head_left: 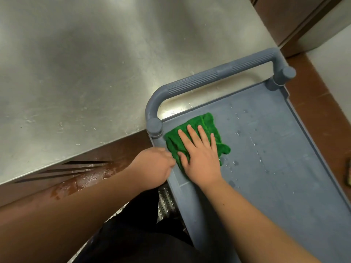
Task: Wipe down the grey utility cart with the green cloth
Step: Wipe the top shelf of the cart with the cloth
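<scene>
Grey utility cart (275,149) stands at the right of the view, its top tray facing up, ribbed push handle (218,73) arching over the far end beside a brushed steel surface (85,73). Green cloth (197,124) lies crumpled in the tray's near-left corner, just inside the handle post (154,126). Right hand (199,154) lies flat on the cloth — fingers straight and spread, pressing it to the tray floor. Left hand (153,168) sits at the tray's left rim, knuckles up, fingers curled over the edge beside the cloth; its grip looks closed on the rim, though the fingertips are hidden. Water droplets (235,164) scatter across the tray to the right of the cloth. No brand, label or writing readable on cart or cloth. Steel surface is scuffed, with pale specks near its edge. Floor (322,114) is reddish-brown tile, wet and shiny below the surface — a perforated metal panel (166,202) shows by the cart's side.
</scene>
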Demonstrator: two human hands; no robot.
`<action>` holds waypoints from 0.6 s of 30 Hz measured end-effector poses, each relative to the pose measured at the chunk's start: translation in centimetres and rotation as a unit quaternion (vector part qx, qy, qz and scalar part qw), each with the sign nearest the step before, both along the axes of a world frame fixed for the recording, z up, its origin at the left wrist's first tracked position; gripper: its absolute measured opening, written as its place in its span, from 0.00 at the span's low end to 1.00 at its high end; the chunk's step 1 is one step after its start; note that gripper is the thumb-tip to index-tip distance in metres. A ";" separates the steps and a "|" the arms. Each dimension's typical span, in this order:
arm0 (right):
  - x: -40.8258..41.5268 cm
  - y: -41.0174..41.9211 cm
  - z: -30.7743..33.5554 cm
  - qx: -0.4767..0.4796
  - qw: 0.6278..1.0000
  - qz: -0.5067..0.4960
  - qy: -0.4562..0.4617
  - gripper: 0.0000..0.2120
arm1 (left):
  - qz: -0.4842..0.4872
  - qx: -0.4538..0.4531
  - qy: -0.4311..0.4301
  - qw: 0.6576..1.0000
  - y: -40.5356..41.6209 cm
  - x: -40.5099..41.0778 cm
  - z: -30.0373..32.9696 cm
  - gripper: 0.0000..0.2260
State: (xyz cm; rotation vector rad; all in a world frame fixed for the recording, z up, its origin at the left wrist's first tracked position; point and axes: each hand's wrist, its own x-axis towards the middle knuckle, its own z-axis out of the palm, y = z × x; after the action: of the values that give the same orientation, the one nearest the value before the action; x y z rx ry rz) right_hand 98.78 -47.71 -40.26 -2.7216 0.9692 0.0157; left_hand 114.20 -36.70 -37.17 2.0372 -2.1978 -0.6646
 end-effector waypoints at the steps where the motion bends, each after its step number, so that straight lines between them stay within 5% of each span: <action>1: -0.1 -0.5 0.0 -0.002 1.000 -0.001 0.001 0.32 | 0.001 0.007 -0.001 1.000 0.0 0.0 -0.2 0.10; 5: -1.3 -4.2 -0.2 -0.001 0.997 -0.077 -0.008 0.32 | 0.027 0.061 0.020 0.998 -1.1 -0.1 -0.1 0.09; 9: -1.8 -5.4 -0.1 0.008 0.997 -0.079 -0.018 0.32 | 0.067 0.122 -0.046 0.989 -4.2 -0.5 -0.4 0.07; 18: -2.5 -7.6 -0.9 -0.006 0.997 -0.058 -0.042 0.32 | 0.158 -0.019 -0.016 0.987 -8.5 -2.6 -3.0 0.19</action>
State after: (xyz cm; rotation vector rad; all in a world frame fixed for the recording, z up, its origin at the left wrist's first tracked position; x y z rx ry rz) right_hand 96.32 -55.30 -41.19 -2.6490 1.1047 -0.1252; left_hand 111.62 -45.18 -40.21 2.3164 -1.8224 -0.5521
